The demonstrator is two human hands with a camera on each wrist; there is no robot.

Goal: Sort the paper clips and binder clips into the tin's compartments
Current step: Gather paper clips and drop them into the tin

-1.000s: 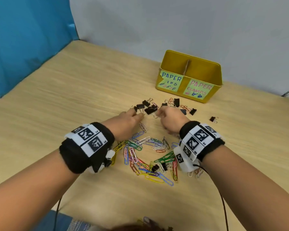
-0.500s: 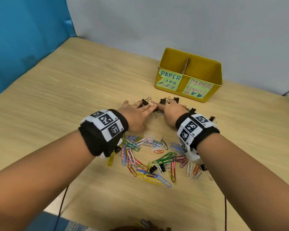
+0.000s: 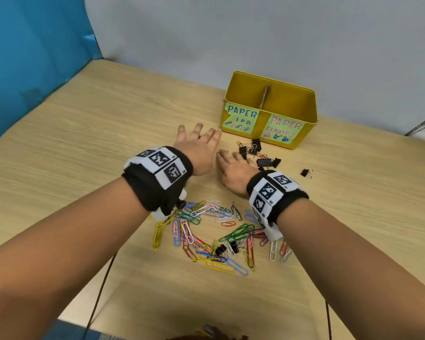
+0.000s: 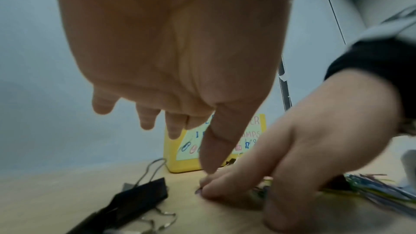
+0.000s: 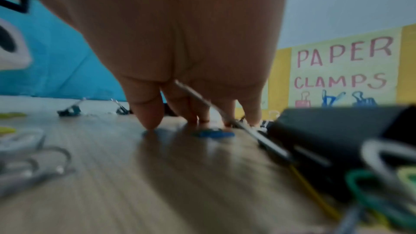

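The yellow tin (image 3: pixel 295 104) stands at the back with a divider; its left half is labelled paper clips, its right half paper clamps. My left hand (image 3: pixel 198 141) hovers just left of the tin, fingers spread and straight, holding nothing. My right hand (image 3: pixel 232 168) lies palm down beside it, fingertips (image 5: pixel 148 122) pressing on the table at a blue paper clip (image 5: pixel 212 133). Black binder clips (image 3: pixel 255 148) lie between my right hand and the tin, and one binder clip (image 4: pixel 139 200) sits under my left palm. A heap of coloured paper clips (image 3: pixel 206 229) lies nearer me, between my wrists.
A lone binder clip (image 3: pixel 306 173) lies right of my right wrist. The wooden table (image 3: pixel 96 155) runs back to a grey wall, with a blue panel (image 3: pixel 35 57) along its left side. Cables hang from both wristbands over the near table edge.
Both hands have gone forward toward the tin. My left hand left the binder clips, rose and spread its fingers left of the tin. The right hand stayed low by the binder clips.
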